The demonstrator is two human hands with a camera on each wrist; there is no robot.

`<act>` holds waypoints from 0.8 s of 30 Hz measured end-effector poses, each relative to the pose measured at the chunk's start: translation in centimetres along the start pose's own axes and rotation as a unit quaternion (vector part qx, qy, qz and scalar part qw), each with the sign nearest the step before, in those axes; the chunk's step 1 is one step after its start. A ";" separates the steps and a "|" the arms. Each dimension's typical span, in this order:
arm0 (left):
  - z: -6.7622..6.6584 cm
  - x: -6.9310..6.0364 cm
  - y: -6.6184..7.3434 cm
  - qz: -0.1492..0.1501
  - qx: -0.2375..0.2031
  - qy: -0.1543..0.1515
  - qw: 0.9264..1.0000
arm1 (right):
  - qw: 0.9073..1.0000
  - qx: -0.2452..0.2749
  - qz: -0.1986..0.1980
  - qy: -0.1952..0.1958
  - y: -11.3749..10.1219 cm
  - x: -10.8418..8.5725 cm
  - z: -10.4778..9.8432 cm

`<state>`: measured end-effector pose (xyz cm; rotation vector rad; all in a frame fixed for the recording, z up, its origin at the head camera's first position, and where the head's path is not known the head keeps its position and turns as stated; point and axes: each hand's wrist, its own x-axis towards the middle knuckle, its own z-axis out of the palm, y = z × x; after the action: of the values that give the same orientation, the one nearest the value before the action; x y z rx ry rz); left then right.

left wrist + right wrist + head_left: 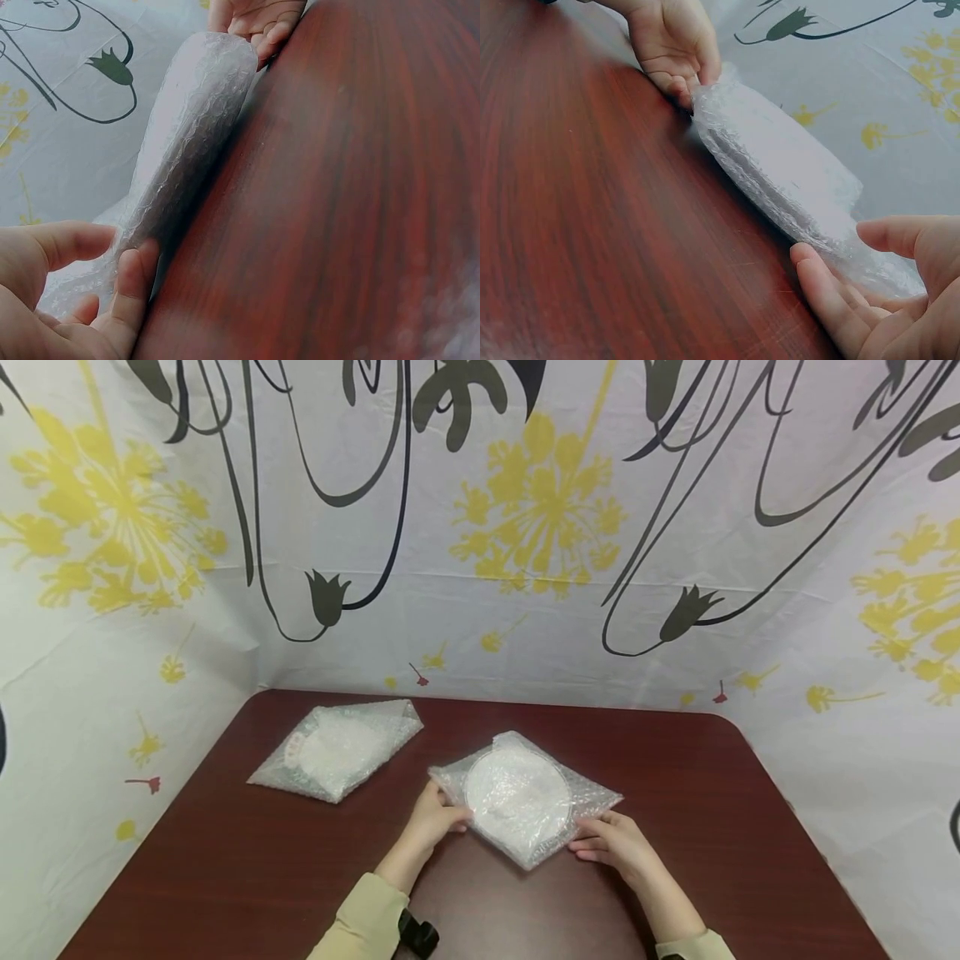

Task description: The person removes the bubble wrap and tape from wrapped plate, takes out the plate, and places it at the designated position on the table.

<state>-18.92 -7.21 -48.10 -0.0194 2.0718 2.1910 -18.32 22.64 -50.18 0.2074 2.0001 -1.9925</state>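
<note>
A round white plate in bubble wrap (517, 797) is held between my two hands near the middle of the table, its wrapping forming a diamond with pointed corners. At its left edge my left hand (432, 820) grips the wrap, thumb on top and fingers beneath, as the left wrist view of the wrapped edge (191, 112) shows. My right hand (617, 845) holds the lower right edge, with the thumb above and the fingers (829, 300) under the wrap. Both wrist views show the package edge-on, tilted close over the tabletop.
A second bubble-wrapped package (341, 752), with a round white thing inside, lies at the back left of the dark red wooden table (690, 777). Behind and beside the table hangs a white cloth (442, 643) printed with yellow and grey flowers.
</note>
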 end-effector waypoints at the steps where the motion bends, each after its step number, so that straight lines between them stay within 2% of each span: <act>1: 0.0 0.0 0.0 -0.002 0.001 0.000 1.000 | 1.000 0.000 0.000 -0.001 0.0 0.0 -0.1; 11: 0.2 0.2 -0.2 -0.001 0.004 0.009 1.000 | 0.999 -0.030 -0.005 0.038 -0.7 0.0 -1.2; 19: 0.3 -0.1 0.3 -0.003 0.011 0.014 1.000 | 0.995 -0.068 -0.013 0.070 -1.8 -0.2 -2.5; 24: 0.2 0.3 -0.3 -0.004 0.013 0.013 1.000 | 0.991 -0.107 -0.030 0.082 -2.6 -0.3 -3.0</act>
<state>-19.17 -6.96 -48.39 -0.0535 2.1108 2.1706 -19.16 25.60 -47.65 0.2726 2.3289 -1.8301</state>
